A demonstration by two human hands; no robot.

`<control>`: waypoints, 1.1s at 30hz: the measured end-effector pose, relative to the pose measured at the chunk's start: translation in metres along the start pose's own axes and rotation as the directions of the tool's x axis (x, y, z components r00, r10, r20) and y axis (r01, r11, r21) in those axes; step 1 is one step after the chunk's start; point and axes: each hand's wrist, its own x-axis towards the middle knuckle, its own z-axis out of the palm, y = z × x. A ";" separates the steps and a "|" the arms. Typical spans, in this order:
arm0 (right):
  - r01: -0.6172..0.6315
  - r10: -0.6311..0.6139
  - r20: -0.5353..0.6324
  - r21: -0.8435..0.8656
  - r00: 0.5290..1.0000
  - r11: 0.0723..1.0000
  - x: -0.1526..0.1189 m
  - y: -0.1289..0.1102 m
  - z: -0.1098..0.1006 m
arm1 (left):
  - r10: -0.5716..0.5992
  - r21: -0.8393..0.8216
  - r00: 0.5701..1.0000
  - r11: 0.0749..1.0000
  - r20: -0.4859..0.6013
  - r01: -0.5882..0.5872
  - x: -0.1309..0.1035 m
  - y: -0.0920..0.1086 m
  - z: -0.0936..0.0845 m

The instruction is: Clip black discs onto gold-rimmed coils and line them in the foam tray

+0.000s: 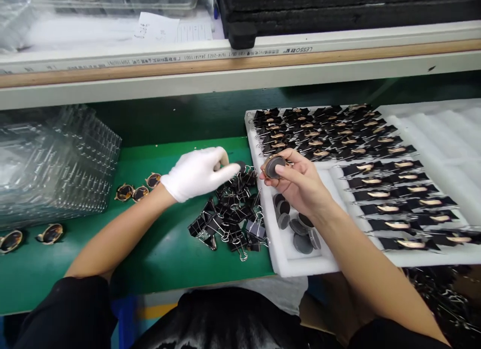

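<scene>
My right hand (300, 181), bare, grips a gold-rimmed watch case (266, 171) with a round grey disc (275, 166) against its face, the thumb pressing on the disc. My left hand (201, 173), in a white glove, is over the back of a pile of black binder clips (235, 213). Its thumb and curved forefinger are apart, with no held thing visible; the other fingers are partly hidden. Loose grey discs (302, 243) lie in the near left compartment of a white foam tray (280, 261), below my right hand.
Rows of clipped watch cases (398, 203) fill much of the tray. Several loose watch cases (140, 192) lie at left on the green table (158, 253), near stacked clear plastic trays (63, 163). A white-edged shelf (180, 80) crosses behind, bearing a black foam block (338, 13).
</scene>
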 end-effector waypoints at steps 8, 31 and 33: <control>-0.075 0.067 0.152 0.049 0.986 0.996 -0.003 -0.003 -0.001 | 0.193 -0.020 0.973 0.980 -0.124 -0.197 0.009 0.023 0.016; 0.229 -0.075 0.398 -0.355 0.914 0.906 -0.013 0.012 -0.003 | 0.018 -0.136 0.972 0.991 0.236 0.015 -0.017 0.026 0.000; 0.190 -0.037 0.405 -0.344 0.914 0.919 -0.012 0.011 -0.003 | 0.017 -0.123 0.974 0.992 0.224 0.011 -0.017 0.025 0.001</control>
